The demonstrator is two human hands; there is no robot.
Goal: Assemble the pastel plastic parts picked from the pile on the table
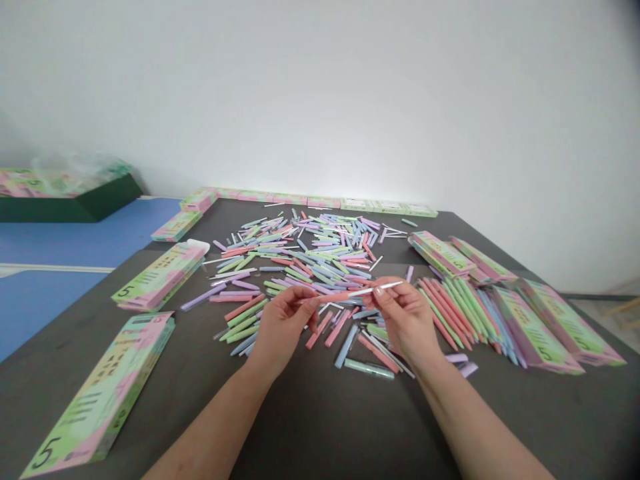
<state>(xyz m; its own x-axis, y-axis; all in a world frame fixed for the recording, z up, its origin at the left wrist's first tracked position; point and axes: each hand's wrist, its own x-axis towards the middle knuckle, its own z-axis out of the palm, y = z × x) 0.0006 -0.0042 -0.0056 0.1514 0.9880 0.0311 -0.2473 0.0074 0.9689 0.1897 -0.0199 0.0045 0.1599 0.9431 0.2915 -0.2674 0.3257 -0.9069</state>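
My left hand [280, 327] pinches a coral pen barrel [334, 297] between thumb and fingertips, over the middle of the dark table. In my right hand [409, 323], thumb and fingers close on a slim white pen refill [367, 291]. Its left end meets the barrel's end; whether it sits inside I cannot tell. Below and beyond both hands lies a wide pile of loose pastel pen parts [325, 260], in pink, green, blue and purple, with white refills among them. Beside my right wrist is a row of assembled-looking pens [460, 310], grouped by colour.
Pastel boxes marked 5 lie along the left, such as a large near box [100, 393], and on the right, such as a box [535, 327]. More boxes [290, 199] line the far edge by the wall. A dark green tray [95, 203] stands on a blue table at left.
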